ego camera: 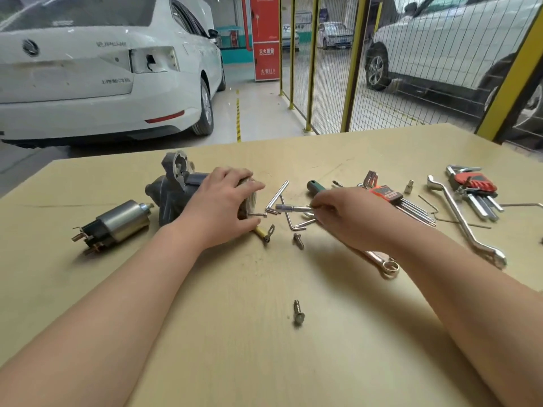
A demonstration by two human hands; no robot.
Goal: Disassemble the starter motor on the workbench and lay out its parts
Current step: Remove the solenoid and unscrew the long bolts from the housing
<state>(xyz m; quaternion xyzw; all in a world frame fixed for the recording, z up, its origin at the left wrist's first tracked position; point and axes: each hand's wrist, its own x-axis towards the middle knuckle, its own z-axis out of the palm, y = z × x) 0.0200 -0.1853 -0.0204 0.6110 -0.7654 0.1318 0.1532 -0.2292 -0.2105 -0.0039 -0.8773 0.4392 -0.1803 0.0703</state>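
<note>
left hand [219, 201] gripped the starter motor [176, 192] on the tabletop [235, 362]; right hand [346, 215] pinched a socket driver [291, 207] near its end. solenoid [117, 223] and two bolts [298, 240] lay apart; the housing looked unopened.

Two slim, smooth forearms, bare along their whole visible length, from the lower corners up to the wrists. Each ends in a bare grip: the left grip [219, 205] and the right grip [349, 215], both with slender fingers and bare knuckles.
</note>
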